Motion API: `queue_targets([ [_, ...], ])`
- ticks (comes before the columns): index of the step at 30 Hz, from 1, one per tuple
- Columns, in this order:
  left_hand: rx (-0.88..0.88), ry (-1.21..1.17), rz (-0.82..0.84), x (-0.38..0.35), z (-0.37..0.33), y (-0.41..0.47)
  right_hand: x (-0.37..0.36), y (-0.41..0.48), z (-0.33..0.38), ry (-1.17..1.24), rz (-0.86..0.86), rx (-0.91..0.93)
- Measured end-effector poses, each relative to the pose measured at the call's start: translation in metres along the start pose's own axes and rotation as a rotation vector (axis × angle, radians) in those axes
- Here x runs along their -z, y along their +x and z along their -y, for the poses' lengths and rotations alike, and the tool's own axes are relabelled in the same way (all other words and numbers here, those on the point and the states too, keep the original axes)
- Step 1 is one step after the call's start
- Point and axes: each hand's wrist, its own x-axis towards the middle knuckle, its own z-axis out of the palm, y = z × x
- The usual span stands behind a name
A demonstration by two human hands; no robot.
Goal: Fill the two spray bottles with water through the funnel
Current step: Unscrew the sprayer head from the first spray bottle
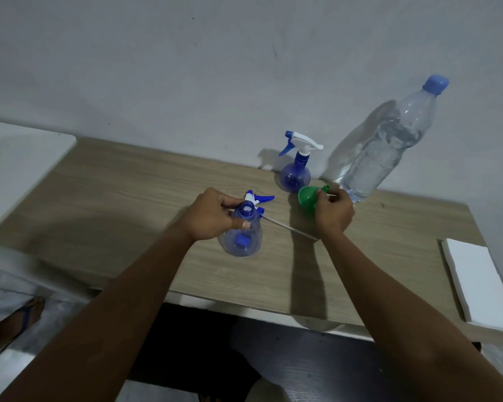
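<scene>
Up close, your left hand (211, 214) wraps its fingers (230, 202) around the neck of an uncapped spray bottle (241, 235) standing upright on the wooden table (122, 204), its removed trigger head (257, 200) lying just behind. Your right hand (333, 213) pinches a green funnel (310, 198) just right of that bottle, apart from its mouth. Farther back, a second spray bottle (295, 172), trigger still on, stands beside a large capped water bottle (386, 149) near the wall.
</scene>
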Motion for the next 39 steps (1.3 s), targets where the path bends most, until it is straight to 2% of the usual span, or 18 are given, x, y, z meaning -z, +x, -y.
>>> queue_targets([
  [3,0.004,-0.074,-0.015,-0.002,0.006,-0.007,0.010,-0.022,0.008,0.197,0.040,-0.029],
  [7,-0.036,-0.176,-0.036,-0.011,0.017,-0.019,0.026,-0.058,0.031,0.465,0.346,-0.001],
  [11,-0.058,-0.189,-0.025,-0.014,0.020,-0.022,0.031,-0.083,0.051,0.602,0.664,-0.008],
  [14,-0.067,-0.178,-0.032,-0.014,0.020,-0.022,0.032,-0.092,0.064,0.587,0.778,0.021],
  [25,-0.115,-0.176,-0.004,-0.015,0.025,-0.025,0.014,-0.104,0.076,0.322,0.720,0.378],
  [39,-0.137,-0.138,-0.002,-0.014,0.027,-0.024,0.009,-0.111,0.058,0.228,0.728,0.528],
])
